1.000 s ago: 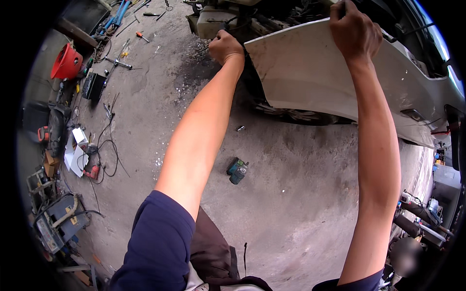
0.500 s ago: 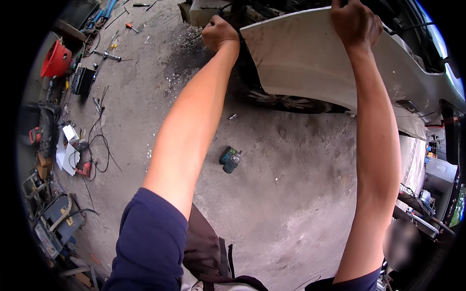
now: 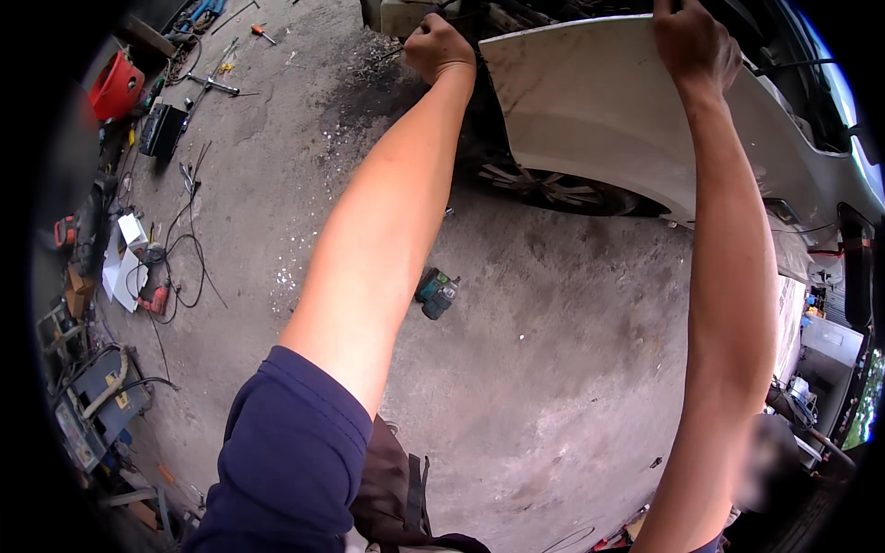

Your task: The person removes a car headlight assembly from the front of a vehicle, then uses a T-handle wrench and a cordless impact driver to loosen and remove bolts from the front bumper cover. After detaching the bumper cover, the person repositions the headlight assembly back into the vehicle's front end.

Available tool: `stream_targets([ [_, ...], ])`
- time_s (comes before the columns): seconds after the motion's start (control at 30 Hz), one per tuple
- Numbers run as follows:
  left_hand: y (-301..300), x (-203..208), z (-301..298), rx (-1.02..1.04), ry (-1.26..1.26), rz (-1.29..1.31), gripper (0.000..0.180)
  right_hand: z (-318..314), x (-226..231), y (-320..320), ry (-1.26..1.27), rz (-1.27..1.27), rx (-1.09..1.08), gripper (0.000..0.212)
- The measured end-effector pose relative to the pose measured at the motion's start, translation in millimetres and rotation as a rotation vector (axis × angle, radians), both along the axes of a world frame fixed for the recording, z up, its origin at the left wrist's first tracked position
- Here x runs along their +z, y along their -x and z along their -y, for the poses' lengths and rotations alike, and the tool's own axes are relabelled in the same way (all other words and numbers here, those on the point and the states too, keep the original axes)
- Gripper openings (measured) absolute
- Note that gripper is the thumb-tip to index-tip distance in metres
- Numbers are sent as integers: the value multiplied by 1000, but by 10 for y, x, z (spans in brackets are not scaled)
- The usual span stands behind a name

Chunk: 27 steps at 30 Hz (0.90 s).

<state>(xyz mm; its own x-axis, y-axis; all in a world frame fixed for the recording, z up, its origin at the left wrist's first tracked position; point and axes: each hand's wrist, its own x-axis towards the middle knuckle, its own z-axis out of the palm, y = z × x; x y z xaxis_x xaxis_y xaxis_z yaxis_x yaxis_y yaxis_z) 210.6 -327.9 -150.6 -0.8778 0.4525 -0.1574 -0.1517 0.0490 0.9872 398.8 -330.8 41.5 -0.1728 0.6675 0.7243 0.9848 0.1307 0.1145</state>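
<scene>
A pale, dirty fender [image 3: 590,97] covers the front side of a car, above its wheel [image 3: 553,187]. My right hand [image 3: 699,48] is closed at the fender's upper edge, its fingers curled over toward the engine bay. Beyond the fender's front corner, my left hand [image 3: 441,48] is curled into a fist beside the car's open front end. Whatever that hand holds, if anything, is hidden by its back. Between my forearms, a green and black cordless power tool [image 3: 436,293] lies on the concrete floor.
Along the left lie a red bucket-like container [image 3: 116,87], a black battery [image 3: 162,129], a cross-shaped wrench [image 3: 213,85], an orange-handled screwdriver [image 3: 263,34] and a red corded tool [image 3: 155,298] with tangled cable. A side mirror [image 3: 857,267] sticks out at right.
The view has shifted, so the car and both hands appear farther right. Slightly more of the wheel shows beneath the fender. Both hands stay closed at the same parts of the car.
</scene>
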Motion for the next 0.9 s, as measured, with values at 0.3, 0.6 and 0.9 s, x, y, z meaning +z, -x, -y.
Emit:
stream_targets([
  [0.3,-85,173,-4,-80,47,14,47,-85,69,-97,183,30,-217,43],
  [0.6,-93,146,-41,-100,53,18,45,-16,-333,426,-118,361,15,31],
  [0.9,76,-8,-120,-78,63,39,45,155,-1261,1310,82,292,277,26],
])
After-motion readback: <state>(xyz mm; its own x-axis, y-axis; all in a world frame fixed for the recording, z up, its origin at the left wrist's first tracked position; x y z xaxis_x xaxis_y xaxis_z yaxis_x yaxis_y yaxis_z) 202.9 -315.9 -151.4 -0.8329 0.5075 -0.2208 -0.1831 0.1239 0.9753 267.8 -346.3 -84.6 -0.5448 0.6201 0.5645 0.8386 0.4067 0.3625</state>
